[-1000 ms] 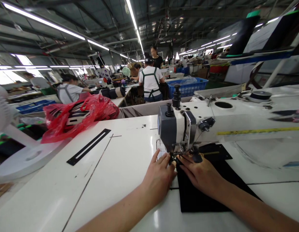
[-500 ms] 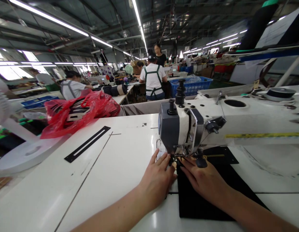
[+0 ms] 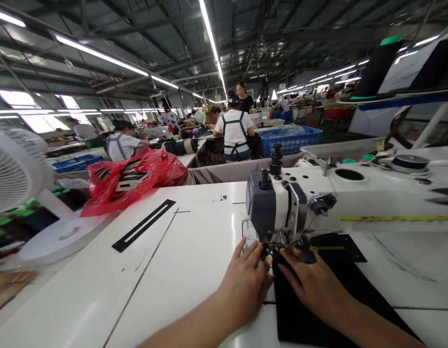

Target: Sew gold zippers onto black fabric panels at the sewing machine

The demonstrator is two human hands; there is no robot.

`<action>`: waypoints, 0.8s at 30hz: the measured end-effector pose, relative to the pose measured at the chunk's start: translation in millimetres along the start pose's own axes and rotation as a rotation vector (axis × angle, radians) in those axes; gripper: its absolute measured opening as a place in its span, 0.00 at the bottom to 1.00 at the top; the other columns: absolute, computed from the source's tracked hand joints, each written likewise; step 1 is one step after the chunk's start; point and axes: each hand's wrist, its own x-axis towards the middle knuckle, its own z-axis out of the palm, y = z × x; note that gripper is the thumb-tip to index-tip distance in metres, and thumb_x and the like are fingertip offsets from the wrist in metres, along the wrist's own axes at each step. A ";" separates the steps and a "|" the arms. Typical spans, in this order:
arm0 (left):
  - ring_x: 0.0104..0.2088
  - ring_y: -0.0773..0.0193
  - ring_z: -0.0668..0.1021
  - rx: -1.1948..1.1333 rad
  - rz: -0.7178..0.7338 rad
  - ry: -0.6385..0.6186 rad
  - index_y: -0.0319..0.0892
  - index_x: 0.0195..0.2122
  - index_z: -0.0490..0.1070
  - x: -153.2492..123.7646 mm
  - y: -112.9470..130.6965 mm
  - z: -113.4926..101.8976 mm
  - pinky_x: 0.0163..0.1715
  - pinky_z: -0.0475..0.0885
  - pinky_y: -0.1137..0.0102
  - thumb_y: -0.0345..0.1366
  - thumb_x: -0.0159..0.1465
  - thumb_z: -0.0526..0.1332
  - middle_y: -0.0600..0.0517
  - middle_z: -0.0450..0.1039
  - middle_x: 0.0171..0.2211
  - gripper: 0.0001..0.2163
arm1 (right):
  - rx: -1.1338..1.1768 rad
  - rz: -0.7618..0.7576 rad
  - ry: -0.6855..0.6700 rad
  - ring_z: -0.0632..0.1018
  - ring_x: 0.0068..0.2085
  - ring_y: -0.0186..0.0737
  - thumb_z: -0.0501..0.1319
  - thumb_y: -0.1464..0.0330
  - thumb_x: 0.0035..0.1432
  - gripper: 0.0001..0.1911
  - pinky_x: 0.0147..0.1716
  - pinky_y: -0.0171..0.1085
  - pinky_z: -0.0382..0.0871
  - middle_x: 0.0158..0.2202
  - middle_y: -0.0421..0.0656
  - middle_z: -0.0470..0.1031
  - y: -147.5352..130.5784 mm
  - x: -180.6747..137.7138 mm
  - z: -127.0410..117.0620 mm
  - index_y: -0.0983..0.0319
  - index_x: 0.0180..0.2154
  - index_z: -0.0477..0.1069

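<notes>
A black fabric panel (image 3: 299, 314) lies under the head of a white and grey sewing machine (image 3: 262, 205). My right hand (image 3: 316, 278) rests flat on this panel, fingers stretched toward the needle area and partly hidden by the machine's parts. Just left of the presser foot is my left hand (image 3: 243, 280), its fingers extended over the machine's plate and table. One of its fingertips comes close to the foot; whether it touches the fabric edge I cannot tell. Behind the right hand lies a black piece with a narrow slot (image 3: 338, 246). The needle itself is hidden.
A slotted black strip (image 3: 144, 226) lies on the white table (image 3: 173, 275). Left of it are a red plastic bag (image 3: 162, 169) of cut pieces and a white fan (image 3: 24, 174). A blue crate (image 3: 291, 139) and people at work are beyond.
The camera view has turned slightly, so the whole scene sits lower and further right. Both hands keep about the same place beside the needle area; the fabric shows no clear shift.
</notes>
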 end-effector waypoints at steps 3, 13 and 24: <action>0.57 0.52 0.66 -0.095 -0.019 -0.003 0.40 0.50 0.68 -6.4 1.4 -5.4 0.57 0.59 0.48 0.29 0.62 0.53 0.40 0.66 0.55 0.15 | -0.135 0.032 0.000 0.69 0.53 0.57 0.54 0.59 0.60 0.24 0.53 0.63 0.56 0.50 0.56 0.70 -3.4 -8.9 -0.7 0.70 0.52 0.62; 0.41 0.60 0.78 -1.455 -0.843 -0.097 0.35 0.45 0.67 -32.3 32.7 -33.6 0.39 0.75 0.64 0.28 0.65 0.49 0.38 0.71 0.47 0.11 | -0.260 0.029 -0.034 0.64 0.57 0.61 0.51 0.54 0.58 0.40 0.49 0.61 0.60 0.58 0.59 0.61 -56.0 -78.8 -49.6 0.74 0.62 0.45; 0.18 0.75 0.62 -1.258 -0.788 -0.121 0.37 0.20 0.65 -36.7 40.9 -36.2 0.19 0.55 0.77 0.37 0.45 0.69 0.60 0.60 0.16 0.12 | -0.154 -0.100 0.086 0.70 0.52 0.59 0.49 0.55 0.57 0.41 0.48 0.59 0.59 0.55 0.58 0.65 -91.3 -91.4 -36.9 0.71 0.64 0.40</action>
